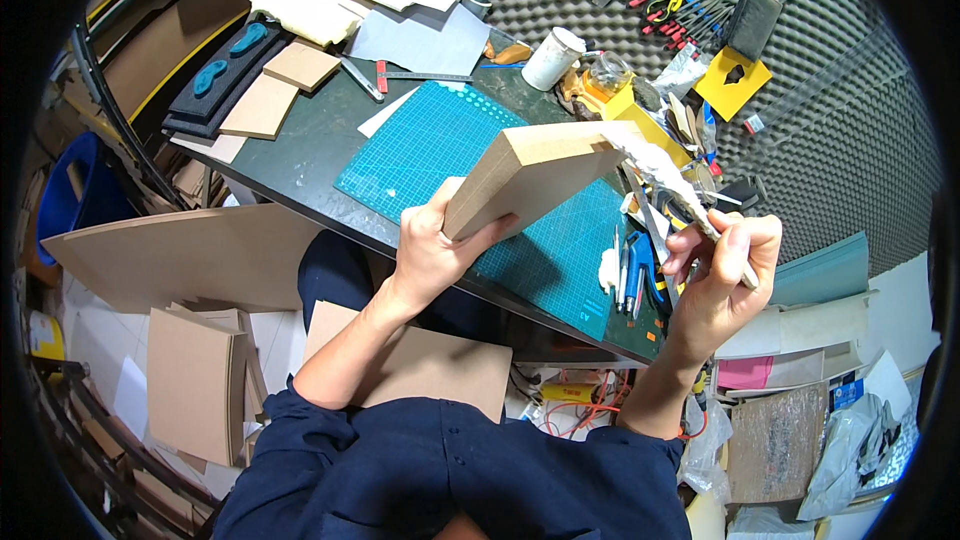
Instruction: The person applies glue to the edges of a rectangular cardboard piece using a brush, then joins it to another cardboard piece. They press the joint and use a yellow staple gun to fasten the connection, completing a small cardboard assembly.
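Note:
My left hand (437, 245) grips the near left end of a thick tan fibreboard piece (550, 185), thumb along its lower side and fingers behind. The piece is held tilted above a teal cutting mat (410, 145). Between the thumb and fingers of my right hand (728, 265) is a thin stick caked in a white, paste-like coating (660, 170); whether it is a brush I cannot tell. Its white end meets the board's far right corner, and contact there is hard to judge. A white tub (552, 58) stands beyond the board on the dark table.
Blue-handled tools and pens (632, 275) lie by the mat's right edge. Across the back left are a square ruler (430, 76), a utility knife (362, 79), small boards (262, 105) and paper sheets (420, 35). A large board (190, 255) leans below the table's left edge.

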